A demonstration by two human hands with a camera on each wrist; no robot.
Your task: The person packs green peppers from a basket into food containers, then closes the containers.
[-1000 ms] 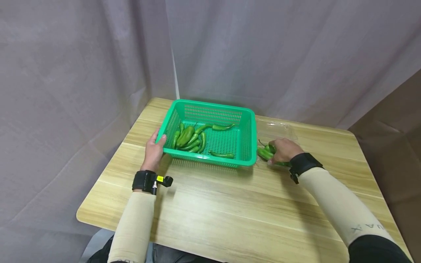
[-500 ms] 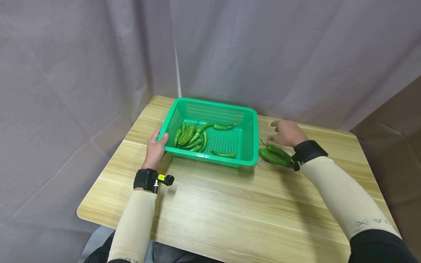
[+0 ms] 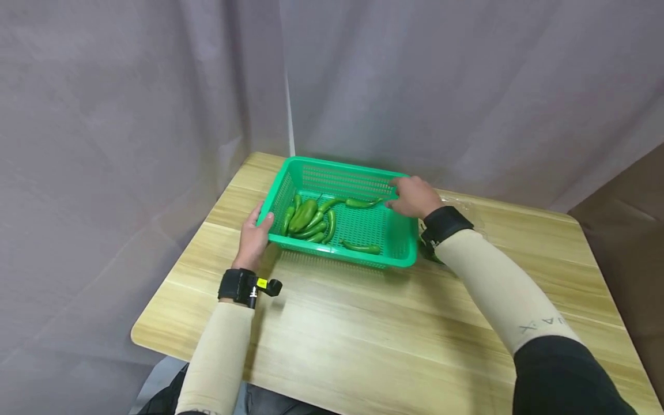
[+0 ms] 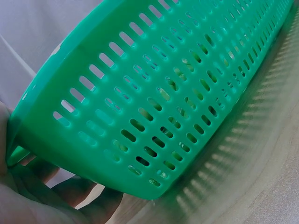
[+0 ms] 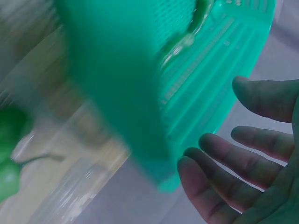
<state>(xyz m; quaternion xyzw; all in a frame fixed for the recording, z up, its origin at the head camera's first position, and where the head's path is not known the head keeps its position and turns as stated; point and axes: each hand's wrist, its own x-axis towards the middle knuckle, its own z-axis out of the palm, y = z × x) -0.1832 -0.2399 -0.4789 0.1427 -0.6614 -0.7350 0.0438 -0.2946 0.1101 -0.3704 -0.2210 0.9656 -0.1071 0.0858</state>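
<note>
A green plastic basket with slotted walls stands on the table. My left hand grips its left rim, thumb over the edge, fingers beneath it in the left wrist view. Several green peppers cluster at the basket's left end. A thin one lies near the front wall and another towards the back. Over the back right corner hovers my right hand, fingers spread and holding nothing. Right of the basket lie more green peppers, mostly hidden by my right wrist in the head view.
Clear plastic packaging lies on the table to the right of the basket, beside the loose peppers. The wooden table has grey curtains hanging close behind its back edge and at its left.
My right hand has let go of the peppers beside the basket, risen away from them and moved left over the basket's back right corner. My left hand keeps its grip on the rim.
</note>
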